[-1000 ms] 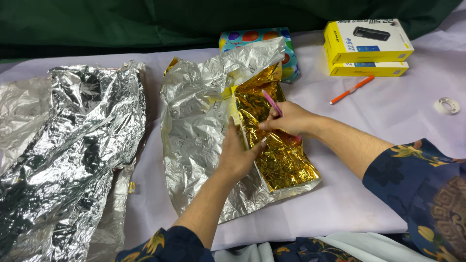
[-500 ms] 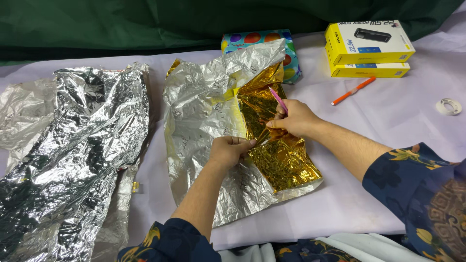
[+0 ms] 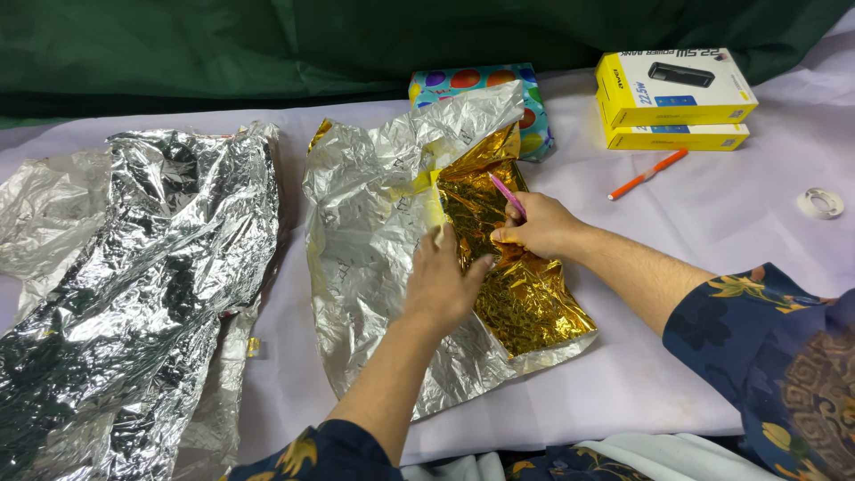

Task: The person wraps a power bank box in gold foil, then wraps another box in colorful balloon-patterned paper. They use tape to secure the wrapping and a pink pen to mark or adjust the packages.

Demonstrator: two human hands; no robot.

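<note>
Left hand (image 3: 441,281) pressed flat on the foil (image 3: 374,232) at centre, right hand (image 3: 534,227) pinching a pink pen (image 3: 508,196) over its gold side; wrapping barely begun, foil unfolded.

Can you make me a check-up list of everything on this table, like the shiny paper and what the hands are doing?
Surface: table under a pale lilac cloth.
Job's things: gold foil sheet, silver on its back, crumpled and partly folded over; pink pen.
Clutter: big silver foil on the left; balloon-print box; two yellow boxes stacked; orange pen; tape ring.
Grippers: left hand flat on the foil; right hand holds the pink pen.
Cables: nothing seen.
Surroundings: dark green cloth behind.
</note>
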